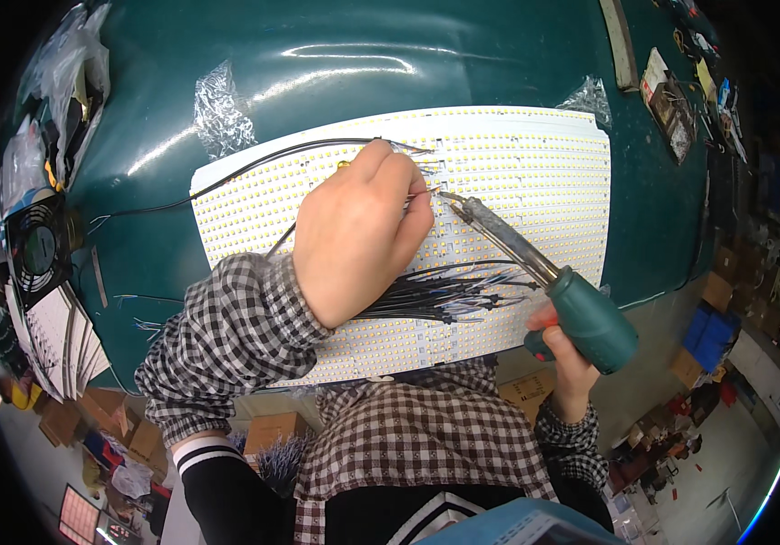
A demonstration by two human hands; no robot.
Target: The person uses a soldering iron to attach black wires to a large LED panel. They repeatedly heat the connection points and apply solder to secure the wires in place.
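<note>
A white LED board [553,200], dotted with rows of small yellow chips, lies on the green table. My left hand [358,236] is over its middle, thumb and finger pinched on a thin wire that reaches toward the soldering iron's tip. My right hand [573,371] grips the green handle of a soldering iron [594,318]; its tip is at the board beside my left fingertips. Whether the tip touches the wire is too small to tell. A black cable [272,154] runs across the upper board, its thin ends near the centre seam. A bundle of black cables [417,295] rests below my left hand.
The green table [426,54] holds crumpled clear film [224,109] beyond the board. A black fan [39,247], stacked white panels [63,336] and plastic bags [68,64] crowd the left edge. Small tools and scraps [667,100] lie at the far right. Cardboard boxes stand below.
</note>
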